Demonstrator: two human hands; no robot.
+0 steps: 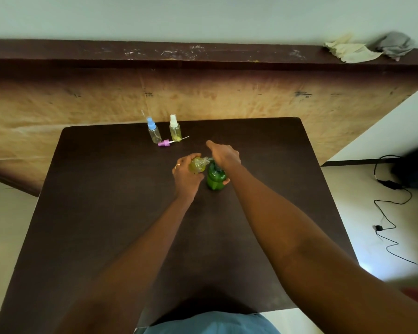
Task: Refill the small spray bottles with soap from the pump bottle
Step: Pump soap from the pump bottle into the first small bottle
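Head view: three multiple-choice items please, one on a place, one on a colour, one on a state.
1. Where is the purple spray cap?
A) on the table, beside the white-capped bottle
B) on the ledge
C) in a hand

2. What colour is the pump bottle?
A) blue
B) green
C) white

3. How is the small bottle in the left hand?
A) capped, upright
B) lying on the table
C) uncapped, tilted towards the pump

Key: 1A, it lies flat there; 2B, its body is green; 3C, its bare neck leans at the pump.
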